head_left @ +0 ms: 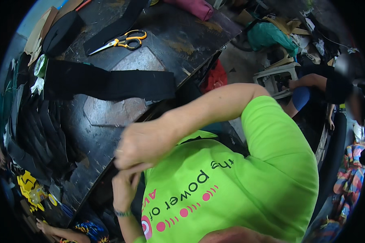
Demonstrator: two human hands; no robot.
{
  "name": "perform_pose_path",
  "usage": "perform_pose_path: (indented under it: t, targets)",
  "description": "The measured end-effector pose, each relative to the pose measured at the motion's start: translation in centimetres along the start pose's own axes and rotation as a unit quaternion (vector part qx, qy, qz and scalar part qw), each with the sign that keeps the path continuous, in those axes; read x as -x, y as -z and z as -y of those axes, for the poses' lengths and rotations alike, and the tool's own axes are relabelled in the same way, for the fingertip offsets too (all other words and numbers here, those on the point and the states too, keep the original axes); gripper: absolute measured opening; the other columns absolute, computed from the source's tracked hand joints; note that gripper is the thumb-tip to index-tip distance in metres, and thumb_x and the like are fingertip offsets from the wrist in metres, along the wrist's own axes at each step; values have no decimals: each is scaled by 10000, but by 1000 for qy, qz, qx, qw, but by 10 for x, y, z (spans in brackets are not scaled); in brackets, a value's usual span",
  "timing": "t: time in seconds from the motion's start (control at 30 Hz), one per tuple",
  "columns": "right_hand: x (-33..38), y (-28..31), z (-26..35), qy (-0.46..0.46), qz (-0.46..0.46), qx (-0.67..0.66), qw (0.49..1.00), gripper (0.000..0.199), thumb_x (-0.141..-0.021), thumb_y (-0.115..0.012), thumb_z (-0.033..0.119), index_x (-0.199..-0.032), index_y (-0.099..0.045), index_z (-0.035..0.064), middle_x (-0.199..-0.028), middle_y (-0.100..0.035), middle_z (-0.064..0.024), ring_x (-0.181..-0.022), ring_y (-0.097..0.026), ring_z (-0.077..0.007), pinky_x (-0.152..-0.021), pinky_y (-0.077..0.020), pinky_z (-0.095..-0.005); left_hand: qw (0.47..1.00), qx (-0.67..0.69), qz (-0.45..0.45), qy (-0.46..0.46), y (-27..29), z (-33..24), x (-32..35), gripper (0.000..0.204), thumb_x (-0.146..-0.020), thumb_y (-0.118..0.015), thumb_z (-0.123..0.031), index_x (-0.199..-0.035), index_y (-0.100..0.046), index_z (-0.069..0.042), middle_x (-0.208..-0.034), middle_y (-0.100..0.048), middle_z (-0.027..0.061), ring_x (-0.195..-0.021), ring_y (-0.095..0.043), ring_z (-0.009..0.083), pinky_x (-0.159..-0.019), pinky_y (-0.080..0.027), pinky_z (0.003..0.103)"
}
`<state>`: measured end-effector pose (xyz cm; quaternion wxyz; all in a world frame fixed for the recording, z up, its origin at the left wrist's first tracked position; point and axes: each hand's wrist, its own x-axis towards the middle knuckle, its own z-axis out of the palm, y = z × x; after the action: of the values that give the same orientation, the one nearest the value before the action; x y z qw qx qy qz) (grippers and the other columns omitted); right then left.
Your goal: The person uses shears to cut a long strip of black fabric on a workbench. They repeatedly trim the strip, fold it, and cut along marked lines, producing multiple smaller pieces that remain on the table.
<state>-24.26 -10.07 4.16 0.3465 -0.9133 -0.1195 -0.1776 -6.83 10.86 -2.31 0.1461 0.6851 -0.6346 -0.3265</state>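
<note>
My right hand (140,143) is closed in a fist, blurred, just off the table's near edge. Below it and touching it is my left hand (126,184), fingers curled and partly covered by the right one. A band (123,213) circles my left wrist. Whatever the fingers hold, if anything, is hidden. Beyond my hands, a wide black fabric strip (109,84) lies across a worn metal plate (113,112). Scissors (125,41) with yellow-and-black handles rest past the strip, blades pointing left.
The dark worktable (182,38) carries a black roll (63,34) and stacked black strips (36,133) on its left. A maroon cloth roll (192,8) lies at the far edge. Another person (316,83) is at the right beside a pale frame (275,79); another person's arm (61,233) shows lower left.
</note>
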Motion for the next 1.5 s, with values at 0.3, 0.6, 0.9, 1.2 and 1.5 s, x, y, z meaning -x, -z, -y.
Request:
perform_pose_path:
  t: [0.3, 0.6, 0.9, 1.2, 1.5]
  targets:
    - [126, 0, -7, -282, 454, -45, 844, 244, -785, -661, 236, -875, -737, 22, -835, -711, -211, -849, -690, -393, -741, -525, -489, 916, -261, 175, 250, -9, 129, 121, 141, -904, -672, -154, -819, -689, -43, -828, -723, 130, -715, -681, 307, -699, -547, 383]
    - [174, -1, 6, -371, 503, -108, 773, 372, -782, -737, 393, -809, -692, 24, -780, -687, -173, -824, -666, -369, -737, -498, -471, 864, -289, -212, 355, 120, 198, 128, 145, -913, -665, -156, -827, -693, -42, -835, -726, 120, -720, -682, 289, -705, -547, 374]
    - [209, -8, 19, -399, 304, -113, 857, 432, -774, -783, 376, -987, -637, 30, -842, -671, -133, -863, -652, -347, -748, -493, -456, 793, -306, -350, 394, 231, 258, 162, 150, -922, -659, -159, -836, -697, -42, -843, -729, 110, -726, -683, 272, -711, -546, 365]
    - [226, -12, 24, -499, 259, -302, 770, 379, -776, -816, 216, -1001, -566, 40, -713, -595, -68, -696, -582, -243, -638, -449, -384, 778, -256, -346, 458, 269, 288, 216, 155, -931, -653, -161, -844, -701, -41, -850, -732, 100, -732, -684, 255, -717, -546, 355]
    - [263, -52, 23, -554, 87, -487, 670, 168, -869, -703, 76, -912, -542, 54, -681, -431, 59, -653, -388, -66, -606, -358, -252, 757, -288, -415, 414, 230, 229, 239, 161, -940, -646, -163, -853, -705, -41, -857, -735, 90, -738, -685, 237, -723, -546, 346]
